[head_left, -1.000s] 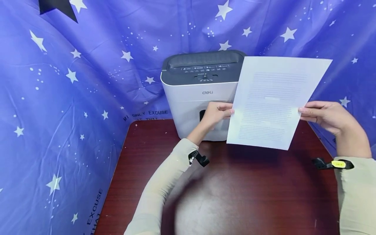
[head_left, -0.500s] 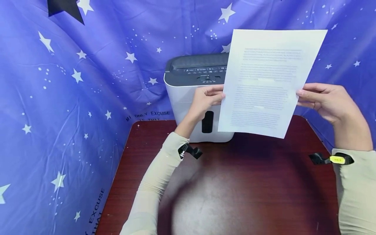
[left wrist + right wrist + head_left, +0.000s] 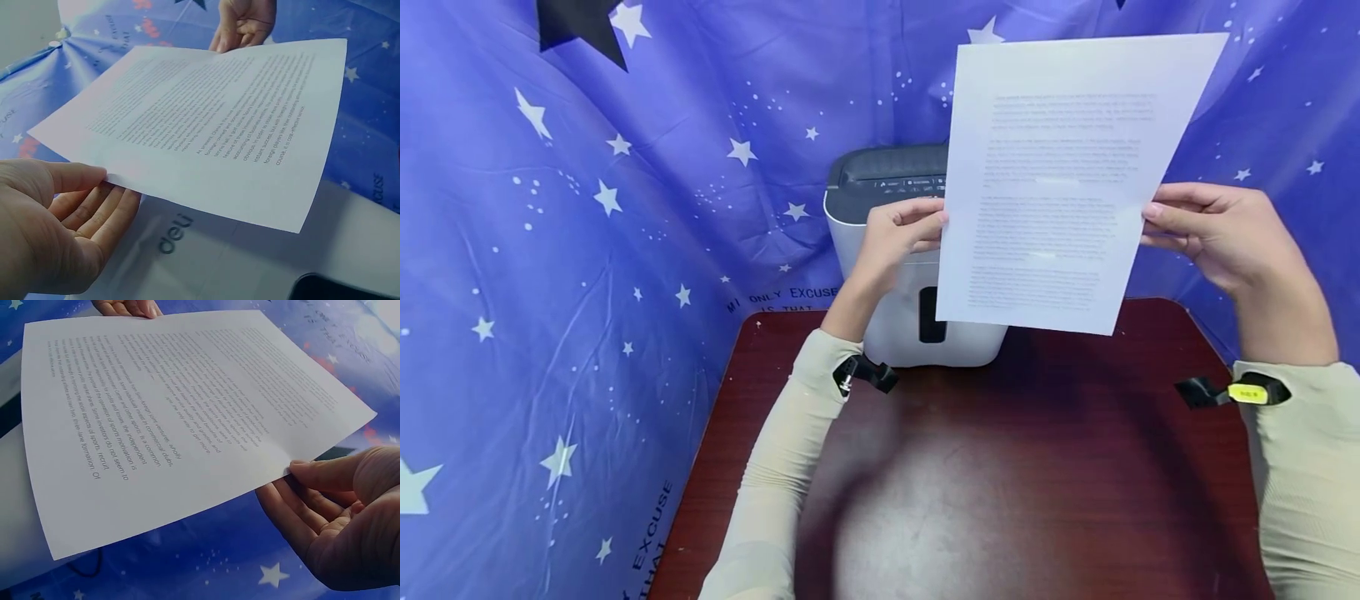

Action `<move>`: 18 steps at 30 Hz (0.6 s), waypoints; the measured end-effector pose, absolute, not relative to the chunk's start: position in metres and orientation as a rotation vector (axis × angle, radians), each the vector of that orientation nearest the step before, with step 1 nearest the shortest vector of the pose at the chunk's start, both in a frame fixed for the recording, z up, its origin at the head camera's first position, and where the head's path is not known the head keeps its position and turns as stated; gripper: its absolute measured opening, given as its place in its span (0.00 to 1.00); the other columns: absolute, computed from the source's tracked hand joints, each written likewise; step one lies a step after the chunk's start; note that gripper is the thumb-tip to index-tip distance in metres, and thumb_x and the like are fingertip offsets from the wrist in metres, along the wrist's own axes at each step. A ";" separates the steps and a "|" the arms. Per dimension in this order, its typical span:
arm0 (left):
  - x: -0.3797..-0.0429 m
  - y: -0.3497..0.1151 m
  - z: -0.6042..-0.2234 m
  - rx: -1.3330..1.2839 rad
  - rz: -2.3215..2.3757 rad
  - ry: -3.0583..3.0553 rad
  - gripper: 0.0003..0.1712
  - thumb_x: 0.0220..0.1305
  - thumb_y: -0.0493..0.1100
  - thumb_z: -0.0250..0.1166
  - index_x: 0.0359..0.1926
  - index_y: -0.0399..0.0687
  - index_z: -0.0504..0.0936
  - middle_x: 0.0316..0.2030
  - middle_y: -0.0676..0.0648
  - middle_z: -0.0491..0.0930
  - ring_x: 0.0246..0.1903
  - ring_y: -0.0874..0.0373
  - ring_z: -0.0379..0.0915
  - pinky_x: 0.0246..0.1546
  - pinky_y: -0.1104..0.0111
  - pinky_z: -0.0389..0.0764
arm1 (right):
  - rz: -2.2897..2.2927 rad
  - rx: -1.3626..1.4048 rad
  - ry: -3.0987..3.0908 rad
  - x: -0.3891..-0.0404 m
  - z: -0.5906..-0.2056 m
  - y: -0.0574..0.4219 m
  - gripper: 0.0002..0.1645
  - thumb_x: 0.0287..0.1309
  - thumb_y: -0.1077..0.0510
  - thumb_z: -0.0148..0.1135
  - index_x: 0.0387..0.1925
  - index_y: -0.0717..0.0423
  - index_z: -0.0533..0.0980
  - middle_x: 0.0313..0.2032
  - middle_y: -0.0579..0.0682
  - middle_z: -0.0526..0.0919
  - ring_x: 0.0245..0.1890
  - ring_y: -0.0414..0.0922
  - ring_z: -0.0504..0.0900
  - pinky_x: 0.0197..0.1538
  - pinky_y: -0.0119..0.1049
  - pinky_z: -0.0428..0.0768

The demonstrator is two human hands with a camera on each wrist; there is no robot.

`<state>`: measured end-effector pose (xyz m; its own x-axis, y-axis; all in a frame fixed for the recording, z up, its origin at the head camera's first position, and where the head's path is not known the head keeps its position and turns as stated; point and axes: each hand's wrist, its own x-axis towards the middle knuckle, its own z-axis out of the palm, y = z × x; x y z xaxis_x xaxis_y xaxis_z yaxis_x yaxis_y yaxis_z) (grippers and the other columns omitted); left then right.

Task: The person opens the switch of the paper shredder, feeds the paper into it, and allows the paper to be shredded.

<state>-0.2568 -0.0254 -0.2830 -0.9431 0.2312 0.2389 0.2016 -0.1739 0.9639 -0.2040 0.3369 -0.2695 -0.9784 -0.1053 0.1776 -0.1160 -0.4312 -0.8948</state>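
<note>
A printed sheet of paper (image 3: 1045,192) is held up in the air, in front of the right part of a white and dark grey paper shredder (image 3: 887,292) marked "deli". My left hand (image 3: 891,237) pinches the sheet's left edge between thumb and fingers. At the opposite edge, my right hand (image 3: 1221,229) pinches it the same way. Lines of text cover the paper (image 3: 206,112) in the left wrist view, with the shredder's front below it. In the right wrist view the sheet (image 3: 156,487) stays nearly flat. Part of the shredder's top is hidden behind the paper.
The shredder stands at the back of a dark red wooden table (image 3: 1060,467). A blue curtain (image 3: 647,225) with white stars hangs behind and along the left side. Black straps with small devices sit on both sleeves.
Both hands have raised the sheet and moved it left, so it now covers more of the shredder's top. The grip on both edges stays the same.
</note>
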 end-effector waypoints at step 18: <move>-0.277 -0.061 -0.226 0.464 2.443 2.062 0.16 0.68 0.32 0.66 0.54 0.29 0.84 0.42 0.38 0.88 0.32 0.59 0.85 0.45 0.63 0.88 | 2.522 0.282 -1.676 -0.240 -0.204 0.285 0.10 0.58 0.81 0.61 0.36 0.72 0.85 0.29 0.57 0.88 0.29 0.48 0.90 0.33 0.39 0.89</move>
<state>-0.2768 -0.0613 -0.2256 -0.9549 0.1163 0.2731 0.2497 -0.1829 0.9509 -0.2403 0.2848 -0.2042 -0.9778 -0.0189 0.2086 -0.1850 -0.3892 -0.9024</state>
